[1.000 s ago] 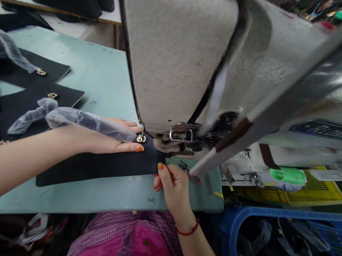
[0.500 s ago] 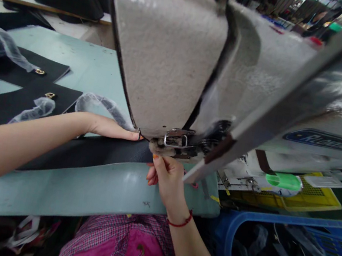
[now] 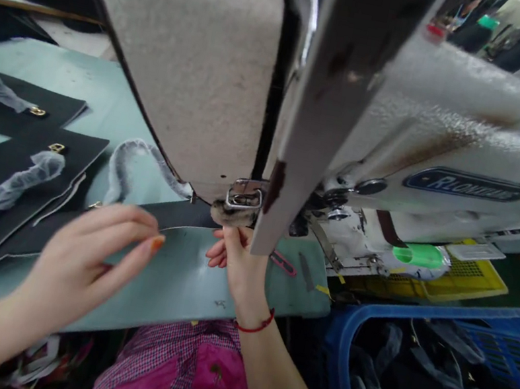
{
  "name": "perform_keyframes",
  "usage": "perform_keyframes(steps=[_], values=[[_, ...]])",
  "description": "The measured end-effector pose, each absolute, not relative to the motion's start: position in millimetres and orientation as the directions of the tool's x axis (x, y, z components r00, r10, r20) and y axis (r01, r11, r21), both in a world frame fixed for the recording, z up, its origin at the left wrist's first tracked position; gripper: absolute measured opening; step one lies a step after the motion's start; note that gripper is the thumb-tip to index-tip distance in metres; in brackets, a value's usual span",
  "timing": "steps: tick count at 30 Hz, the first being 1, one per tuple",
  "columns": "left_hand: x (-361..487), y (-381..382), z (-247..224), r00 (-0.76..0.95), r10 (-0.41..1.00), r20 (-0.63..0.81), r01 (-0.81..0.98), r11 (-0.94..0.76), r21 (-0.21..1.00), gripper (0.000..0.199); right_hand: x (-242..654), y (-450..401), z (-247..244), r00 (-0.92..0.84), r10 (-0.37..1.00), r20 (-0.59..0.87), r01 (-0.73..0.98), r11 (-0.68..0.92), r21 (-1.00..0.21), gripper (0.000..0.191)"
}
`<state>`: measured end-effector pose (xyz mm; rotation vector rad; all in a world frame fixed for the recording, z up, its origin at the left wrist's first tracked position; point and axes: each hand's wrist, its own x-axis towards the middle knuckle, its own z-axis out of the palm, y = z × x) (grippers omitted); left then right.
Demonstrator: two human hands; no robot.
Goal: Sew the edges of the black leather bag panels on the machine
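Pale green table (image 3: 202, 292) carries a limp black fabric strip (image 3: 180, 217), easy to hold by its edge. Right hand (image 3: 234, 260) seems to pinch it; left hand (image 3: 84, 264) is open, fingers spread.

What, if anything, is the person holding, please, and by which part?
The right hand pinches the black rectangular panel's end by the presser foot; the left hand holds nothing.
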<state>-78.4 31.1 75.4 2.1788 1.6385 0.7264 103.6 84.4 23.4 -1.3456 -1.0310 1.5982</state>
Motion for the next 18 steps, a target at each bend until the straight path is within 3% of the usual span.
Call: perform_keyframes(steps=[2, 4, 6, 8, 13, 18], values=[[-64.5, 22.1, 55.5, 0.179, 0.98, 0.085, 0.59, -0.176, 0.788, 0.023, 103.8, 84.3, 23.2, -0.12, 0.935, -0.334, -0.077, -0.344, -0.936, 0.042], [-46.4, 22.2, 33.6, 0.084, 0.988, -0.131, 0.252, 0.106, 0.962, 0.025, 105.2, 84.2, 22.2, -0.123, 0.941, -0.315, -0.078, -0.325, -0.942, 0.045], [-29.8, 33.1, 17.3, 0.001, 0.962, -0.275, -0.07, 0.274, 0.959, 0.034, 107.4, 83.9, 20.7, -0.14, 0.944, -0.298, -0.076, -0.311, -0.947, 0.047], [-18.5, 49.5, 9.8, -0.046, 0.943, -0.328, -0.265, 0.306, 0.915, 0.039, 110.1, 83.1, 19.0, -0.166, 0.946, -0.277, -0.092, -0.295, -0.951, 0.048], [-9.8, 73.2, 12.1, -0.13, 0.893, -0.43, -0.359, 0.362, 0.86, 0.039, 117.5, 76.9, 14.9, -0.163, 0.959, -0.232, -0.139, -0.256, -0.957, 0.045], [-4.5, 72.1, 15.5, -0.143, 0.893, -0.427, -0.428, 0.333, 0.84, 0.05, 124.8, 69.4, 13.3, -0.062, 0.98, -0.188, -0.097, -0.194, -0.976, 0.039]])
